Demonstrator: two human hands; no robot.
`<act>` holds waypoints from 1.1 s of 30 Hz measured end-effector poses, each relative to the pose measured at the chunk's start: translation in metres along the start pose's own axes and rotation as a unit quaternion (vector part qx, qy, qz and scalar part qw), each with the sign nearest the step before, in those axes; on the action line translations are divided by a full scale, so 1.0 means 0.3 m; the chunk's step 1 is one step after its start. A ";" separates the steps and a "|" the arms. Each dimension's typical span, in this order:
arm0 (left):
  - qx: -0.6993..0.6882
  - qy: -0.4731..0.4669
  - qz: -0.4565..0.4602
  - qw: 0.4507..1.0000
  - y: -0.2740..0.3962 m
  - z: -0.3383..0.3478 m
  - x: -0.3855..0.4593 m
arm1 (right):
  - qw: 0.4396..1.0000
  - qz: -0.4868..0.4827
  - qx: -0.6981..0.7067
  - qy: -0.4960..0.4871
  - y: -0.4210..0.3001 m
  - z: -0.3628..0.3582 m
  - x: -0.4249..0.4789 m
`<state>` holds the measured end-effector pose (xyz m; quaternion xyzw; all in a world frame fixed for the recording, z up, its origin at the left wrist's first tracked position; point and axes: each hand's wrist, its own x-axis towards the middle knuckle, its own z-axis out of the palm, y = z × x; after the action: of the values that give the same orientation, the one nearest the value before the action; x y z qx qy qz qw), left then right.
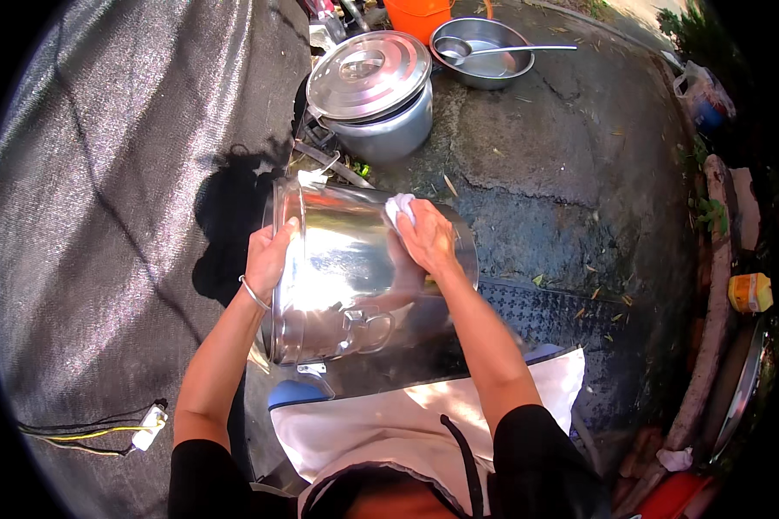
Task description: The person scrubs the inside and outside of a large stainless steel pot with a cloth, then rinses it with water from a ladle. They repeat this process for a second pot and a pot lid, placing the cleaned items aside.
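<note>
A large stainless steel drum [357,259] lies on its side before me, shiny and reflecting light. It has a side handle [380,331] and a small metal bracket [311,368] by its rim. My left hand [271,256] grips the rim at the drum's left end, thumb on the outside and the other fingers mostly hidden. A metal bangle [253,292] circles that wrist. In my right hand [428,237] is a bunched white cloth [400,209], pressed to the upper right of the drum's curved wall. Below the drum, a light-coloured apron [376,428] covers my lap.
A lidded metal pot [380,130] stands beyond the drum. Behind it are an orange bucket [419,18] and a steel basin [493,74] holding a ladle [526,48]. A power strip [149,428] with cables lies at left by dark netting [117,227]. A yellow container [750,292] is at right.
</note>
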<state>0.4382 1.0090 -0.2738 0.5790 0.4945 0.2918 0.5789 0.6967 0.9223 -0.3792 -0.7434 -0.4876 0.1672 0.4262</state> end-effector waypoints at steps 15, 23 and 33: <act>0.006 -0.003 -0.003 1.000 0.090 0.149 -0.016 | 0.984 -0.084 0.157 0.018 -0.002 -0.065 -0.205; 0.229 0.012 0.214 0.950 0.049 0.174 -0.013 | 0.968 -0.075 0.186 -0.150 -0.433 -0.069 0.132; 0.044 -0.009 0.070 0.997 0.043 0.139 -0.063 | 0.892 -0.403 0.199 0.045 -0.382 -0.046 -0.156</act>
<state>0.4728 0.9780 -0.2638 0.6396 0.4598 0.3049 0.5352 0.6171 0.8936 -0.2877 -0.3899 -0.6821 0.0409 0.6173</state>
